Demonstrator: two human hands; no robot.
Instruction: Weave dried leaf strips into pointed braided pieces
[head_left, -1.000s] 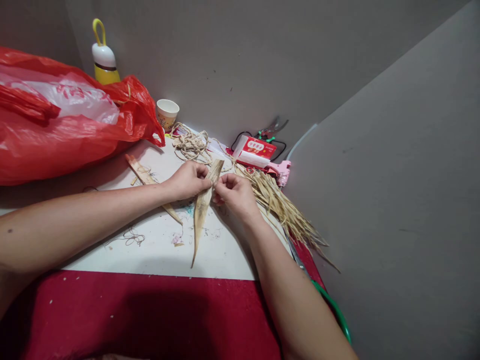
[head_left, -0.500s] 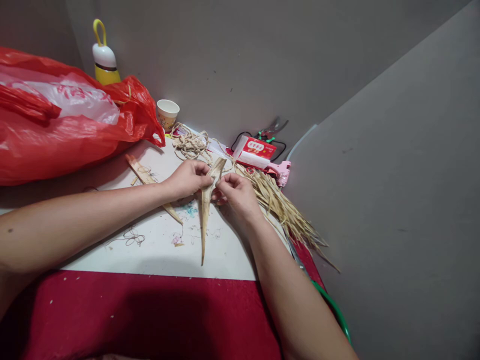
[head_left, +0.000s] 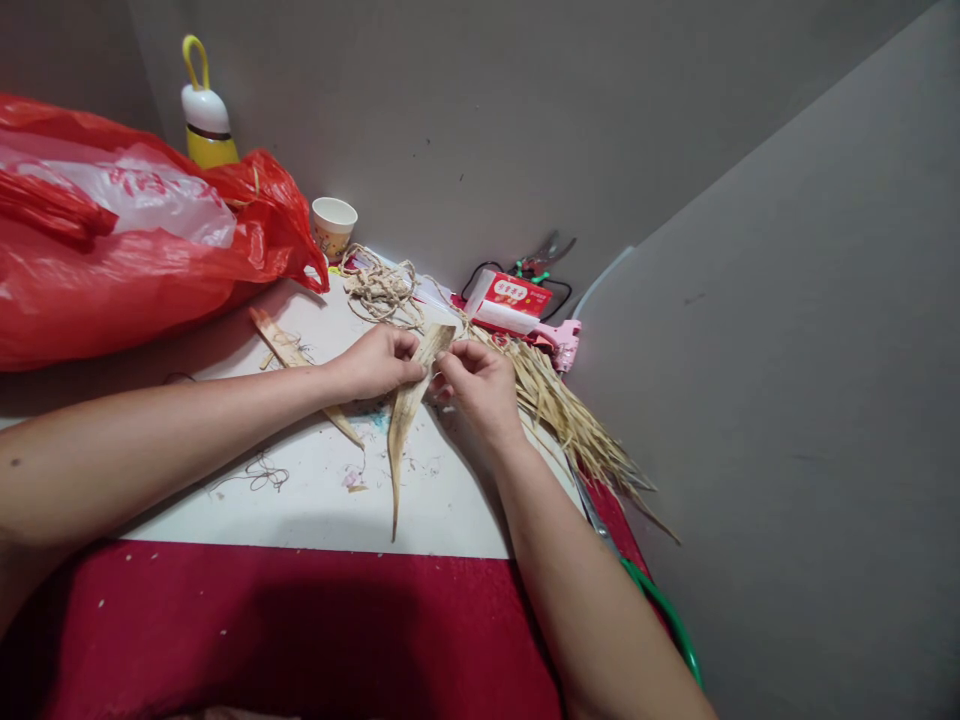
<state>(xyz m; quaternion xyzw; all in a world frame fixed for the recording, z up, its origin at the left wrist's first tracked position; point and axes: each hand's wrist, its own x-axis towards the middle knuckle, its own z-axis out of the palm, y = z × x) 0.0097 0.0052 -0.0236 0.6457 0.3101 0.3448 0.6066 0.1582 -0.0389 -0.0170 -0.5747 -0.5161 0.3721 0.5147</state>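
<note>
Between thumb and fingers, my left hand (head_left: 381, 362) pinches a long dried leaf strip (head_left: 409, 402), tan with darker streaks, near its wide upper end. Its narrow tip hangs down towards the front of the white board (head_left: 300, 500). Close against the strip's right edge, my right hand (head_left: 477, 382) has thumb and forefinger pressed together; whatever they pinch is too small to make out. Under and beyond my left wrist lies another dried strip (head_left: 345, 427) with an orange-red end. To the right of my right hand rests a bundle of dried leaf strips (head_left: 566, 410).
A coil of twisted cord (head_left: 381, 290) and a paper cup (head_left: 334, 225) sit at the back. A red plastic bag (head_left: 150, 290) fills the left, before a yellow bottle (head_left: 210, 125). Near the wall are a red-white box (head_left: 510, 300), a pink tool (head_left: 564, 345) and green-handled scissors (head_left: 667, 610).
The leaf strip turned narrow-edge on half a second ago and now shows its broad face again. My right hand has shifted slightly right and up at the strip's edge.
</note>
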